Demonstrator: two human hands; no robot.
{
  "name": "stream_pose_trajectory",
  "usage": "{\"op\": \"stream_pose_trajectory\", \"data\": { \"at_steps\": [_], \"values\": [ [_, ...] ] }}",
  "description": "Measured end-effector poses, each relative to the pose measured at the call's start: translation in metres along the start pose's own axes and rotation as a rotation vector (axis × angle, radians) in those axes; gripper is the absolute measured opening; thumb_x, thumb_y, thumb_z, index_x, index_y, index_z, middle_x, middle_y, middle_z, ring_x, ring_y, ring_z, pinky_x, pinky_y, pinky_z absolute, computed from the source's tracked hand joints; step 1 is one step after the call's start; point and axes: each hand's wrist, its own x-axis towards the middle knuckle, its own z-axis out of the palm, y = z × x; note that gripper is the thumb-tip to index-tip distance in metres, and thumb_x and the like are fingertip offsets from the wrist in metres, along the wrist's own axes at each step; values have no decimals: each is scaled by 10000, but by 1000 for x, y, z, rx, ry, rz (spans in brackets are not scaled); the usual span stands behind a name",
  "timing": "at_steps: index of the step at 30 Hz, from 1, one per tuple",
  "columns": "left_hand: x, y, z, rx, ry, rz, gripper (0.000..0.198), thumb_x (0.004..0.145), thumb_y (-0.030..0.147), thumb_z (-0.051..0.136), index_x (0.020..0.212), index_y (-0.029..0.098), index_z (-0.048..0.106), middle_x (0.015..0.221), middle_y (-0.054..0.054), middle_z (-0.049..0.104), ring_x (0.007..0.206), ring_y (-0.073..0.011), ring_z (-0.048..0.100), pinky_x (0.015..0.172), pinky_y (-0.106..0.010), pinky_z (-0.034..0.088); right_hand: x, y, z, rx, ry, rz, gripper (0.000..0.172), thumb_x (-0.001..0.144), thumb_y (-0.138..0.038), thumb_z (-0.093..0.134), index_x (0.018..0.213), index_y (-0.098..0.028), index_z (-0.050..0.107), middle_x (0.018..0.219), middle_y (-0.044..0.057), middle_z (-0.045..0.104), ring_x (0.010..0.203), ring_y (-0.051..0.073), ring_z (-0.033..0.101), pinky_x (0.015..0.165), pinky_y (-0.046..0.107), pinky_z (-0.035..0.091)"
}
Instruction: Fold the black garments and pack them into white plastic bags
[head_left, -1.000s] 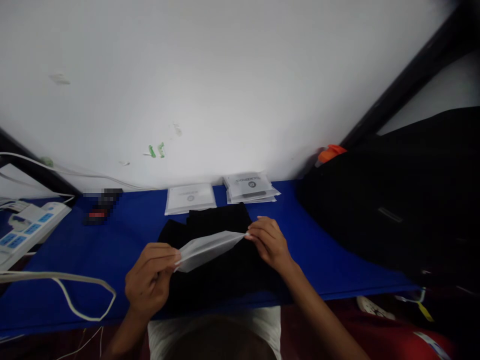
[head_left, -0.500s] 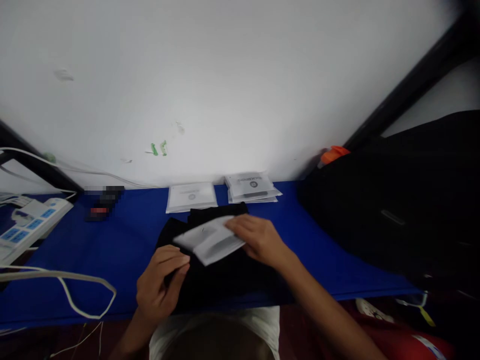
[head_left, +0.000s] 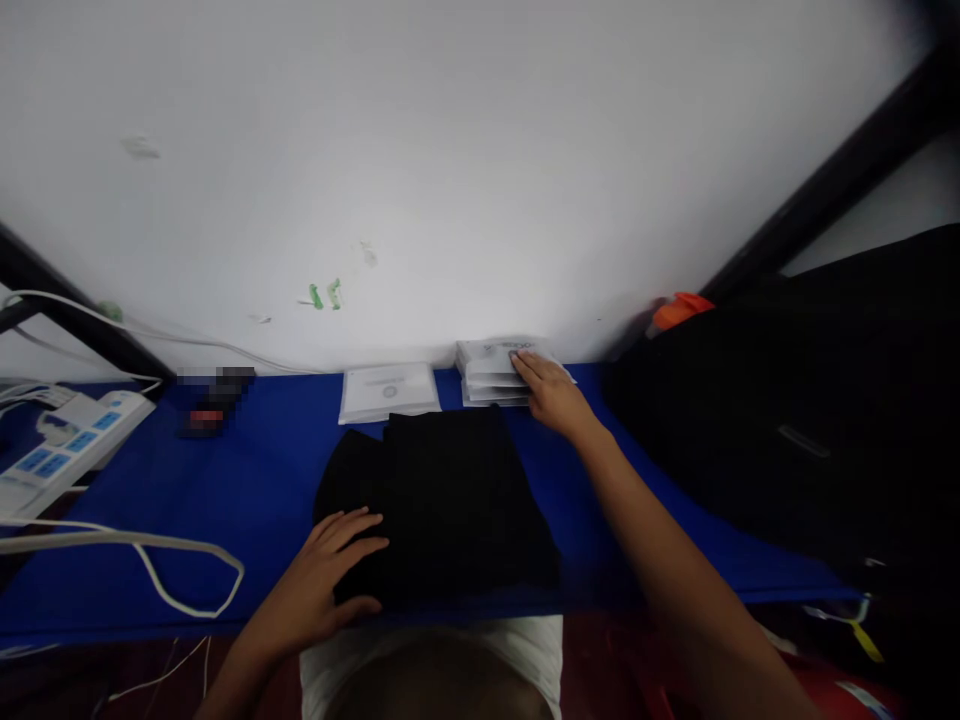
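Note:
My right hand (head_left: 553,392) reaches to the stack of white printed plastic packets (head_left: 491,375) against the wall, its fingers stretched over the top one and touching it. Folded black cloth (head_left: 454,500) lies flat on the blue table cover in front of me. On the left edge of that cloth rests my left hand (head_left: 334,560), fingers spread, with nothing in it. Another white packet (head_left: 389,392) with a round printed mark lies left of the stack, just behind the cloth.
A white power strip (head_left: 71,450) with plugs and looping white cable (head_left: 187,550) takes up the left side of the blue table cover (head_left: 255,480). A pixelated dark object (head_left: 217,400) lies near the wall. Large black fabric (head_left: 787,420) covers the right side, with an orange item (head_left: 681,310) behind.
The white packet in my right hand has gone from above the cloth to the right-hand stack, which is now taller. My left hand has opened and come down on the cloth.

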Motion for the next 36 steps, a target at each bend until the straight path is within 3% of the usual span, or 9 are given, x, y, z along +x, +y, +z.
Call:
{"op": "stream_pose_trajectory", "data": {
  "at_steps": [5,8,11,17,23,26,29,33,36],
  "values": [
    [3,-8,-1,7,36,41,434,887,264,628,1311,309,546,1427,-67,525,1339,-276,461,1079,-550,400,-40,-56,-23,218,51,-63,588,874,-90,444,1453,-165,378,1473,155,444,1355,292,424,1083,552,400],
    [0,-10,-3,-22,95,47,242,892,188,564,1114,251,636,1382,-68,567,1311,-258,488,1037,-473,458,-83,-96,-38,404,-172,-155,441,946,-289,518,1378,-214,478,1399,127,535,1287,266,502,1063,492,441],
    [-6,-10,-9,-68,146,60,135,908,181,531,962,230,645,1246,-64,660,1216,-239,569,980,-413,497,-123,-121,-49,484,-378,-125,514,855,-428,669,1299,-199,548,1352,130,577,1273,295,514,1052,483,454],
    [-13,-8,-19,-150,191,45,132,946,245,529,1022,253,638,972,-24,725,946,-184,671,849,-317,528,-160,-125,-59,584,-364,0,154,908,-218,580,1051,-220,637,1263,79,633,1243,242,543,1016,414,490],
    [29,-17,-32,-33,277,-121,181,954,291,504,1087,244,617,1001,-39,702,918,-212,658,840,-362,512,-128,-99,-56,550,-235,45,202,976,-255,461,1089,-232,627,1045,62,696,953,205,671,846,357,558],
    [74,-23,-37,88,267,-197,254,927,197,472,1146,212,602,1086,-83,664,1003,-261,623,883,-418,490,-92,-79,-40,405,-134,81,253,964,-252,464,1175,-194,590,1142,107,660,1077,249,622,935,406,516],
    [121,-28,-35,125,223,-220,286,916,193,492,1185,175,586,1170,-120,627,1098,-283,586,942,-424,461,-56,-62,-16,241,-144,102,329,928,-230,514,1241,-133,549,1280,173,586,1204,301,534,1018,457,447],
    [159,-35,-27,121,194,-224,291,828,251,650,1103,161,615,1071,-132,645,1014,-311,610,868,-441,483,-28,-53,5,224,-173,103,174,859,-154,574,1026,-158,623,1069,147,655,1040,290,595,897,426,496],
    [163,-36,-27,93,214,-192,174,789,153,642,957,189,621,940,-72,650,923,-261,614,826,-391,492,-28,-54,2,243,-145,88,123,864,-104,521,886,-185,610,924,100,650,939,251,597,839,370,497]
  ]
}}
